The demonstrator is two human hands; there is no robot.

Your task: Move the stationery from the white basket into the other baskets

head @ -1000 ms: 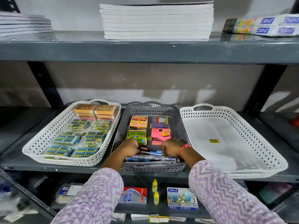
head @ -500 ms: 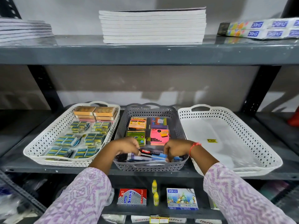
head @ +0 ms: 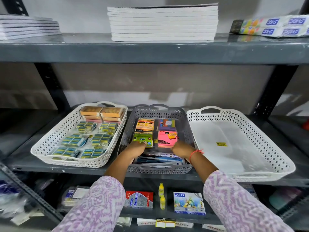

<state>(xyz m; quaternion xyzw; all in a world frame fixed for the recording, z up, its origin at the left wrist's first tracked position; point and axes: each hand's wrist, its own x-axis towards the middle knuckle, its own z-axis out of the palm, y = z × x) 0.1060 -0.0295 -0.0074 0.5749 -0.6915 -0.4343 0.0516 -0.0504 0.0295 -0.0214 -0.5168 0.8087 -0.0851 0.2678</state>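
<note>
The white basket (head: 260, 139) at the right holds only a yellow sticker (head: 221, 144). In the middle, a grey basket (head: 184, 121) holds sticky-note packs at the back and pens (head: 160, 159) at the front. Both my hands are inside the grey basket, backs up, over the pens. My left hand (head: 135, 151) has its fingertips at the near edge of the green pack (head: 142, 137). My right hand (head: 181, 149), with a red thread on the wrist, touches the near corner of the pink sticky-note pad (head: 167, 138). Their fingers curl down out of sight.
A second white basket (head: 55, 136) at the left holds rows of small blue-yellow boxes and orange boxes. The shelf above carries stacked notebooks (head: 163, 22) and long boxes (head: 275, 26). The shelf below holds a red box (head: 139, 199), glue bottles (head: 161, 190) and a crayon box (head: 189, 203).
Both hands have slid from the pens toward the back of the grey basket, reaching the green pack and the pink pad. The view has tilted slightly.
</note>
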